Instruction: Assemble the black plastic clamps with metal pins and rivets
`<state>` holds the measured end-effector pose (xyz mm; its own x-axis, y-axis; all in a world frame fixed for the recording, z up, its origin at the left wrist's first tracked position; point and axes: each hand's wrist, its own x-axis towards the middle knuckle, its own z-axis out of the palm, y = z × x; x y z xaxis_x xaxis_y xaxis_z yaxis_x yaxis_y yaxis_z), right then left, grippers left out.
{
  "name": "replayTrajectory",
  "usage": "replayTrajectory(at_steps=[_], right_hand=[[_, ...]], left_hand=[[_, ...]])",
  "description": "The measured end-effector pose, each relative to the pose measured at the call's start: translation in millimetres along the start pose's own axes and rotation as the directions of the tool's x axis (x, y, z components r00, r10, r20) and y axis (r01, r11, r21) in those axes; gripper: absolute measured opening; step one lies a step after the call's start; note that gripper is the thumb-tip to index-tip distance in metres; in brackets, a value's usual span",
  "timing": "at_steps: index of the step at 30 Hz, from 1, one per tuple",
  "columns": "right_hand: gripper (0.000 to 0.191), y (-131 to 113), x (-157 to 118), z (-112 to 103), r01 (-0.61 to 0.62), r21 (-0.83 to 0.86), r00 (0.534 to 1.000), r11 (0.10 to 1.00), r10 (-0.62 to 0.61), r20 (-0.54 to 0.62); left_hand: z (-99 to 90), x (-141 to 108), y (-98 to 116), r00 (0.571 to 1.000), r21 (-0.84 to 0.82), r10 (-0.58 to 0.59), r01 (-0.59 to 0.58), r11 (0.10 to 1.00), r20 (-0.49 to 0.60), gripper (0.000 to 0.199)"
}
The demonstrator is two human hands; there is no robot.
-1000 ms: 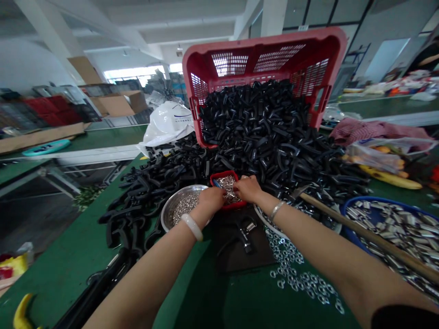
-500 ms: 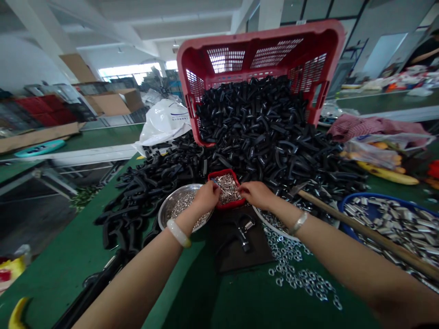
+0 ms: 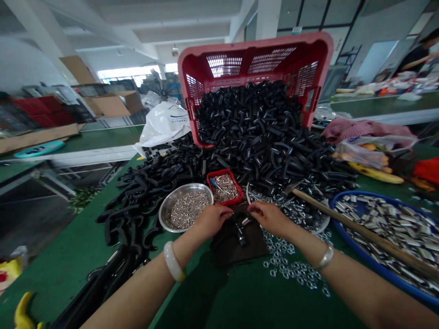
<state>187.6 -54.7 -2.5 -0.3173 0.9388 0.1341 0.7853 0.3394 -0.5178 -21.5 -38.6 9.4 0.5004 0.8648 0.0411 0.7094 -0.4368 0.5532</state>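
Note:
My left hand [image 3: 213, 221] is closed in a pinch at the upper left of a black curved handle part [image 3: 241, 236]. The part lies on a dark pad [image 3: 222, 253] and has a small metal coil spring [image 3: 245, 221] on it. On the part's other side is my right hand [image 3: 269, 217], its fingertips pressed together near its upper end. Whatever either pinch holds is too small or hidden to make out. Just behind my hands stands a red tray [image 3: 240, 194] of small metal pins, with a blue-ended tool [image 3: 214, 183] lying in it.
A steel bowl [image 3: 164, 221] of small metal pieces sits left; a bowl [image 3: 324, 224] of metal parts sits right, with loose nuts [image 3: 291, 265] before it. A hammer [image 3: 329, 211] lies across a blue basin [image 3: 343, 230]. Behind, a red crate [image 3: 255, 45] spills black handles.
Both hands have come back from the red tray toward me and down to the black handle part on the pad. The blue-ended tool now shows in the tray.

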Motion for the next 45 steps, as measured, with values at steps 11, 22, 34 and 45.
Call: replayTrajectory(at_steps=[11,22,34,45], right_hand=[[0.009,6,-2,17,-0.031,0.096,0.995,0.995,0.04,-0.093],[0.01,3,-2,15,-0.065,-0.078,0.995,0.995,0.058,-0.085],[0.023,-9,-8,20,0.052,-0.478,0.999,0.877,-0.041,0.032],[0.045,-5,-31,24,0.072,-0.487,0.997,0.87,-0.07,0.021]], left_hand=[[11.9,1,-6,0.999,-0.044,-0.049,0.049,0.998,-0.013,0.016],[16.4,3,8,0.986,0.11,-0.149,0.157,0.982,-0.075,0.023],[21.0,4,17,0.994,0.361,-0.088,0.103,0.927,-0.057,0.023],[24.1,-20,21,0.998,0.45,0.064,-0.067,0.891,0.023,0.052]])
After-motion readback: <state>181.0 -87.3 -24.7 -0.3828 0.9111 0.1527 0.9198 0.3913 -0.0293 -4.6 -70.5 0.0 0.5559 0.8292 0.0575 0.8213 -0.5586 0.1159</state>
